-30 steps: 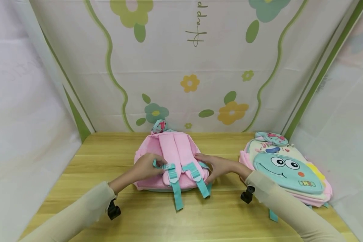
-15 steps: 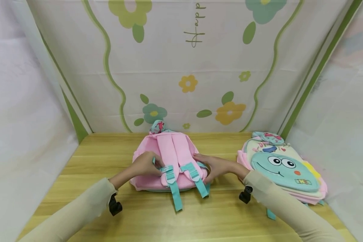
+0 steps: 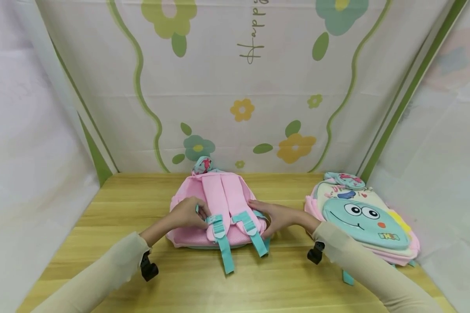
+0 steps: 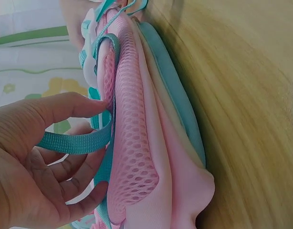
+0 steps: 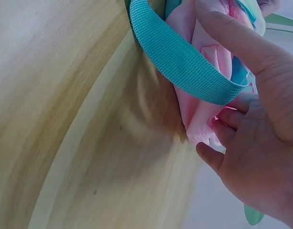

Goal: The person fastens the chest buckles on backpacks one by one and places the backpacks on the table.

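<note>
A pink backpack (image 3: 188, 237) lies with its back panel and two shoulder straps facing up. Teal webbing ends hang from the straps' white buckles toward the near table edge. At its left side, my left hand (image 3: 189, 213) holds the left shoulder strap (image 3: 215, 195) by its lower end. A teal webbing loop (image 4: 77, 142) passes between thumb and fingers in the left wrist view. My right hand (image 3: 279, 218) grips the backpack's right side, thumb on the pink fabric. Teal webbing (image 5: 184, 62) crosses in front of those fingers in the right wrist view, which partly hides them.
A second backpack (image 3: 366, 224) with a teal cartoon face lies front up on the right, beside my right forearm. A small round teal pouch (image 3: 202, 165) sticks out behind the pink backpack. The wooden table (image 3: 141, 278) meets a flowered cloth wall (image 3: 203, 87) at the back.
The head view has shifted slightly, so the scene sits a little farther left. Both hands stay at the same places on the pink backpack.
</note>
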{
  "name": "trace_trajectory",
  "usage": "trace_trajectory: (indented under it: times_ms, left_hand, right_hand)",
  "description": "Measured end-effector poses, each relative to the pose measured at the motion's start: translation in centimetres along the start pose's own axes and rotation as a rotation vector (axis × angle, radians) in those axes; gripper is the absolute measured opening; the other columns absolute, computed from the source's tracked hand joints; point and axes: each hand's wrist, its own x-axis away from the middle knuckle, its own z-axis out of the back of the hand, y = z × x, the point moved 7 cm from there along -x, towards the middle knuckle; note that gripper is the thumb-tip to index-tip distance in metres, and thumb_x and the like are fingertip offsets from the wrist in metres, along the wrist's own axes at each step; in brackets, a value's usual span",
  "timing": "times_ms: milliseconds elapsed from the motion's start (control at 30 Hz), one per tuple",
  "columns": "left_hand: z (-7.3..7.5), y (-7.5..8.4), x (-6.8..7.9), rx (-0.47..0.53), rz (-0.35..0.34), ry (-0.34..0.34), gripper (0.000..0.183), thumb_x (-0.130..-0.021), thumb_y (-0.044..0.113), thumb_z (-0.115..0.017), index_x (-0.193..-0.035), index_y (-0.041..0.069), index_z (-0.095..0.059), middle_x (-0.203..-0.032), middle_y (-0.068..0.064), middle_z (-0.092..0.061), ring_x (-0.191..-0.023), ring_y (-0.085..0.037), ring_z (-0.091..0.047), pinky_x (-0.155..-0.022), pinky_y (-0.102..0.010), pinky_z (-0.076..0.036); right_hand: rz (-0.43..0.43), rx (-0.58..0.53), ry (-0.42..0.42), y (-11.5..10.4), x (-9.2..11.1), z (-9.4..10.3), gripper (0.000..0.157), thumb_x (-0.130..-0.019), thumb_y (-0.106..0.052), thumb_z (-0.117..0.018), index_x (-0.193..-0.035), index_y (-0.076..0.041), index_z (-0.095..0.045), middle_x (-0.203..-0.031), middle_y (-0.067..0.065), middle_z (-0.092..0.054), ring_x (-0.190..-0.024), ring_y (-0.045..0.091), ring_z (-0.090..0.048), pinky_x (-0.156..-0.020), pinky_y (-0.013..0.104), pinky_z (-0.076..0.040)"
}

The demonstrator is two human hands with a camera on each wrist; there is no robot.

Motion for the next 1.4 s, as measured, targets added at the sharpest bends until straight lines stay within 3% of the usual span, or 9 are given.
trace_trajectory:
  times_ms: [167,667,900,1167,1400]
  left_hand:
    - [-0.2,-0.2,0.1,-0.013,0.004,0.013,0.024,-0.070,0.006,-0.089,-0.086,0.006,-0.071,-0.082,-0.002,-0.068,-0.077,-0.011,-0.061,-0.072,-0.025,-0.054]
    - [-0.7,-0.7,0.1,0.035,-0.086,-0.019,0.020,-0.075,0.005,-0.083,-0.089,0.004,-0.068,-0.086,-0.006,-0.067,-0.078,-0.012,-0.061,-0.072,-0.022,-0.054]
    - [-0.3,-0.8,0.1,0.091,-0.168,-0.033,0.020,-0.076,0.003,-0.083,-0.090,0.002,-0.068,-0.086,-0.011,-0.068,-0.077,-0.013,-0.061,-0.071,-0.021,-0.054]
    - [0.0,-1.4,-0.2,0.100,-0.214,-0.030,0.019,-0.077,0.006,-0.085,-0.091,0.003,-0.072,-0.087,-0.010,-0.072,-0.077,-0.010,-0.063,-0.070,-0.020,-0.055]
    - [0.8,-1.5,0.3,0.061,-0.237,-0.032,0.018,-0.078,0.008,-0.086,-0.092,0.005,-0.075,-0.087,-0.007,-0.074,-0.077,-0.010,-0.063,-0.070,-0.020,-0.055]
  right_hand:
    - [-0.006,0.004,-0.013,-0.1,-0.1,0.1,0.113,-0.079,-0.032,-0.088,-0.160,0.004,-0.018,-0.168,0.022,-0.019,-0.155,0.041,-0.020,-0.122,0.060,-0.024]
    - [-0.062,-0.026,-0.099,-0.3,-0.1,0.7,0.114,-0.079,-0.037,-0.088,-0.162,-0.001,-0.017,-0.170,0.018,-0.017,-0.156,0.039,-0.017,-0.124,0.059,-0.022]
    - [-0.074,-0.021,-0.132,-0.4,-0.2,1.3,0.113,-0.080,-0.041,-0.087,-0.163,-0.005,-0.019,-0.170,0.012,-0.021,-0.156,0.033,-0.021,-0.124,0.056,-0.025]
    - [-0.075,-0.085,-0.055,-1.0,0.0,2.2,0.109,-0.078,-0.043,-0.088,-0.162,-0.012,-0.026,-0.168,0.005,-0.028,-0.155,0.030,-0.025,-0.122,0.057,-0.028]
    - [-0.019,-0.085,0.052,-2.8,-0.2,2.2,0.095,-0.084,-0.044,-0.083,-0.159,-0.010,-0.035,-0.164,0.007,-0.038,-0.152,0.032,-0.033,-0.118,0.058,-0.034]
